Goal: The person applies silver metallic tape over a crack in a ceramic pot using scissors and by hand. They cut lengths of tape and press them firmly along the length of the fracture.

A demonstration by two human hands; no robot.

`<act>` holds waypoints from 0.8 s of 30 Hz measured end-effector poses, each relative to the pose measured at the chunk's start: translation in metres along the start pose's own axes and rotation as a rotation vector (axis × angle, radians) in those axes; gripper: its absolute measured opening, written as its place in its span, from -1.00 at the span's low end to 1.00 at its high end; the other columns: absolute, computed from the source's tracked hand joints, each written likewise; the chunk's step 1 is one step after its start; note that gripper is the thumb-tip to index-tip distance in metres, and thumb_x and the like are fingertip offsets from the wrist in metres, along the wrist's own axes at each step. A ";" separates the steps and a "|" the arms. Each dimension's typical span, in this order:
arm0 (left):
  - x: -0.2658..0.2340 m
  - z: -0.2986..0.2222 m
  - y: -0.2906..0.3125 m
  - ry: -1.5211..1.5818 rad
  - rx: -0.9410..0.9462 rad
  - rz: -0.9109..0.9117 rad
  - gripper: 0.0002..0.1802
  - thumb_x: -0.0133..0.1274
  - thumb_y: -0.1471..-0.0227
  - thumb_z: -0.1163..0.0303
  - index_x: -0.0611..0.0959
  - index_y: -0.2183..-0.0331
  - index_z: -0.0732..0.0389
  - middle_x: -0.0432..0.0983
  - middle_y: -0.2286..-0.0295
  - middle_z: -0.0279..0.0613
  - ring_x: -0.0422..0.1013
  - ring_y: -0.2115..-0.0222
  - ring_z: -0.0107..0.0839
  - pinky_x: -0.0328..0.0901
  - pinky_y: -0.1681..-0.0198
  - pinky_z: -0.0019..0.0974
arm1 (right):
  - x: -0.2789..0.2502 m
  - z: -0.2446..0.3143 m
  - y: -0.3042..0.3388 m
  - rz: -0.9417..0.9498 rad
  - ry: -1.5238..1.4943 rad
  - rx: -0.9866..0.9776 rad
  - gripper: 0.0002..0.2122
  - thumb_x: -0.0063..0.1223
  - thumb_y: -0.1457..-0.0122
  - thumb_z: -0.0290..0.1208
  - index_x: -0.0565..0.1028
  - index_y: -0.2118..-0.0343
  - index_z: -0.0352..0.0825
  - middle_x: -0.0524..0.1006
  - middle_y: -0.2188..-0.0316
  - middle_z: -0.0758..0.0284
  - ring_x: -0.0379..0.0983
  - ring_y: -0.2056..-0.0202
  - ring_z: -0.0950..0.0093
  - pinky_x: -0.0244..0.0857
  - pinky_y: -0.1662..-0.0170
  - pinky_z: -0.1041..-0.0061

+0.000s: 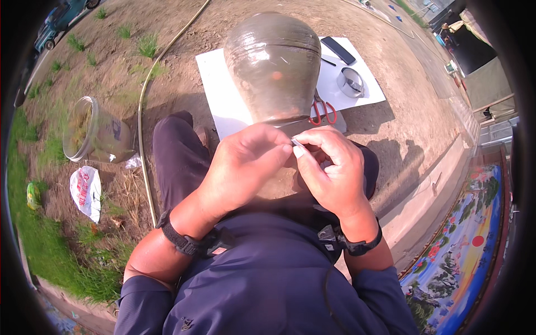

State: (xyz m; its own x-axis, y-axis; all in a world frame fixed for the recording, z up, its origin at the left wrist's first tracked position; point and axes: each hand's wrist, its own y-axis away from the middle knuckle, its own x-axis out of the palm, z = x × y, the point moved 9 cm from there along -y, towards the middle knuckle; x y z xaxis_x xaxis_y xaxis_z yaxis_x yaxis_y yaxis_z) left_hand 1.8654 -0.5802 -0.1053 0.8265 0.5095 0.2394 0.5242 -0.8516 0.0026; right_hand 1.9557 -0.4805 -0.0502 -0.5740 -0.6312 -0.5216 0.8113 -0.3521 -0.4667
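My right hand [330,170] is closed, pinching a small pale strip [298,143] between thumb and forefinger. Right against it, my left hand [245,162] is slightly blurred, its thumb and fingers closed at the tips; what they hold, if anything, is hidden. Just beyond both hands, a large rounded grey-brown jar [273,61] with a shiny, film-like surface narrows toward me. It rests on a white board [215,84]. Scissors with red handles [324,111] lie to the jar's right, near my right hand. Farther right on the board sits a roll of clear tape [350,82].
A black phone [338,50] and a dark pen [328,62] lie on the board's far right. On the left stand a clear plastic bucket [95,131] and a white plastic bag [86,192]. A hose [143,111] crosses the dirt. A painted panel [458,251] stands right.
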 end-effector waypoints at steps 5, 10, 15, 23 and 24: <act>-0.007 0.007 0.000 0.043 -0.015 -0.024 -0.85 0.12 -0.20 0.37 0.59 0.26 0.25 0.58 0.38 -0.30 0.47 0.35 -0.59 0.34 0.33 -0.50 | -0.001 0.009 0.000 0.011 0.000 -0.037 -0.85 0.15 -0.06 -0.61 0.58 0.27 -0.36 0.59 0.37 0.23 0.55 0.45 0.40 0.37 0.49 0.53; -0.009 0.008 0.000 0.086 -0.019 -0.026 -0.85 0.12 -0.20 0.37 0.60 0.26 0.26 0.59 0.38 -0.28 0.47 0.36 -0.57 0.36 0.31 -0.48 | 0.002 0.010 -0.001 0.011 0.014 -0.061 -0.85 0.14 -0.07 -0.61 0.58 0.27 -0.37 0.59 0.34 0.21 0.56 0.44 0.42 0.41 0.48 0.53; -0.011 0.008 0.000 0.132 -0.045 -0.025 -0.87 0.11 -0.21 0.40 0.61 0.27 0.26 0.59 0.37 -0.28 0.46 0.37 -0.57 0.37 0.30 -0.47 | 0.003 0.014 -0.003 0.021 0.048 -0.080 -0.84 0.14 -0.06 -0.61 0.58 0.27 -0.38 0.60 0.33 0.20 0.58 0.39 0.37 0.46 0.44 0.50; -0.012 0.006 0.000 0.164 -0.045 -0.012 -0.86 0.09 -0.22 0.39 0.62 0.27 0.27 0.59 0.36 -0.28 0.46 0.37 -0.58 0.37 0.29 -0.47 | 0.005 0.015 -0.005 0.032 0.062 -0.062 -0.83 0.14 -0.07 -0.62 0.58 0.25 -0.36 0.60 0.32 0.21 0.59 0.37 0.36 0.47 0.41 0.48; -0.012 0.007 0.000 0.168 -0.058 -0.016 -0.86 0.09 -0.22 0.39 0.62 0.27 0.26 0.59 0.36 -0.28 0.46 0.36 -0.58 0.37 0.29 -0.47 | 0.005 0.015 -0.006 0.033 0.062 -0.062 -0.83 0.14 -0.07 -0.62 0.58 0.25 -0.36 0.60 0.32 0.21 0.59 0.37 0.36 0.47 0.41 0.48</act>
State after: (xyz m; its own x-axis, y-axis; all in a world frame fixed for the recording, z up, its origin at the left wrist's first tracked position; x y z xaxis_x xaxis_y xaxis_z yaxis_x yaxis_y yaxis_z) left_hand 1.8570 -0.5854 -0.1151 0.7698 0.4989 0.3981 0.5200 -0.8519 0.0622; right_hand 1.9499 -0.4922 -0.0397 -0.5541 -0.5974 -0.5797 0.8227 -0.2869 -0.4907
